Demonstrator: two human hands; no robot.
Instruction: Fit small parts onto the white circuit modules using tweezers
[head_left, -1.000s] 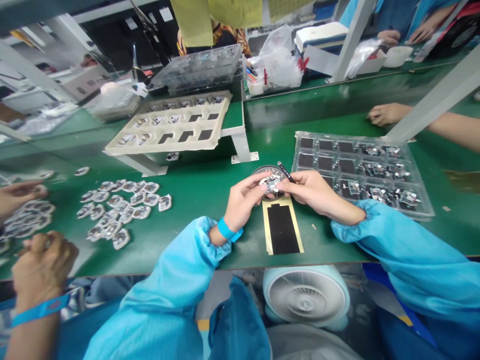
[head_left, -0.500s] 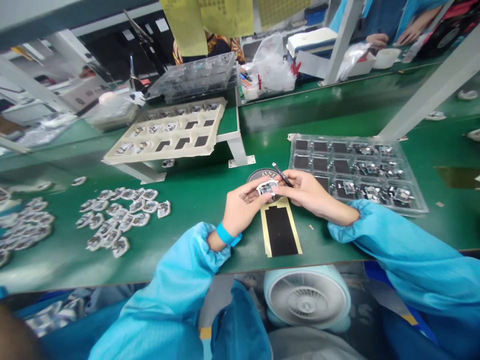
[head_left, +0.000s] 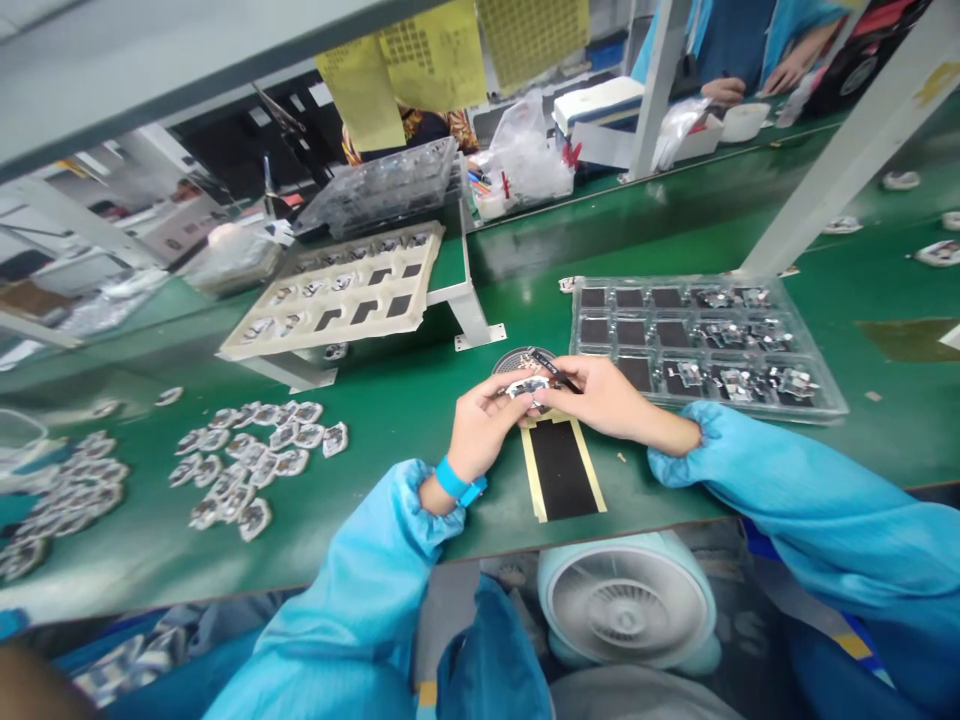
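Observation:
Near the bench's front middle, my left hand (head_left: 480, 425) is closed on a small white-rimmed electronic part (head_left: 527, 384), gripping it by its left side. My right hand (head_left: 604, 395) has a slim black tool (head_left: 556, 370) with white lettering, slanting up and left between the fingers; whether it is a pair of tweezers or a pen I cannot tell. The right fingertips also touch the part's right edge. Behind the hands, partly covered, is a round dish (head_left: 506, 362) of tiny pieces. A black pad (head_left: 566, 470) edged with yellow tape lies just below them.
Several similar white-rimmed parts (head_left: 262, 465) lie at left, with another group (head_left: 71, 490) farther left. A clear tray (head_left: 821, 375) of circuit pieces sits at right. A cream tray (head_left: 322, 335) rests on a raised stand. A slanted post (head_left: 817, 140) rises at right; a co-worker's hand (head_left: 724, 92) is beyond.
The black tool has tipped lower and leftward over the part, and my right hand has come slightly closer to my left. The camera view has shifted a little.

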